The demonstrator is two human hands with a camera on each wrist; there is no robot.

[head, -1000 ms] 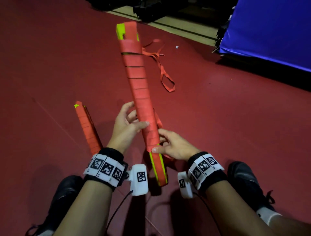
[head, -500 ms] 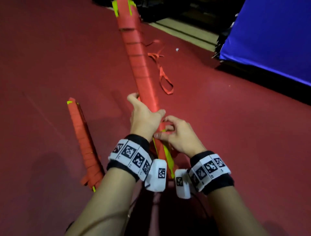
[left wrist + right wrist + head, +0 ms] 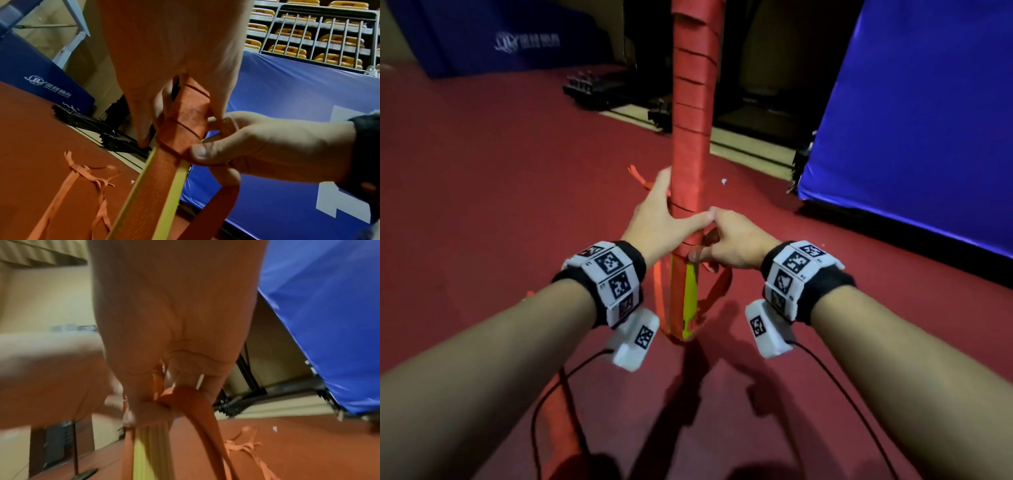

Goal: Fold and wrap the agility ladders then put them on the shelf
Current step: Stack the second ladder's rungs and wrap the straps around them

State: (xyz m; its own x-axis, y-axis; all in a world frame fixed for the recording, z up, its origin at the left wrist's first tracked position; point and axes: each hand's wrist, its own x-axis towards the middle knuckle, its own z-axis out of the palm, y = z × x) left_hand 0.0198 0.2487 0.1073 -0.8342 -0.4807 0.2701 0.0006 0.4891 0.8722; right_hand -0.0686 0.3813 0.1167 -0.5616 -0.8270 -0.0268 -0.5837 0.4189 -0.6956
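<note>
Red gym floor [image 3: 500,205] lies under you as your left hand [image 3: 654,222] wraps the upright agility ladder bundle [image 3: 690,144] and your right hand [image 3: 729,240] pinches the strap [image 3: 222,203]; slacken either fingers and the wrap may unwind.

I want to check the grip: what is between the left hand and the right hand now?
Only the wrapped ladder bundle: left hand and right hand grip it from opposite sides, in the head view.

Folded agility ladder [image 3: 690,144]: a long bundle of yellow-green rungs, wound along most of its length in overlapping turns of red strap, standing nearly upright with the lower end bare and yellow. Loose red strap tail [image 3: 216,209] hanging from the lowest turn.
</note>
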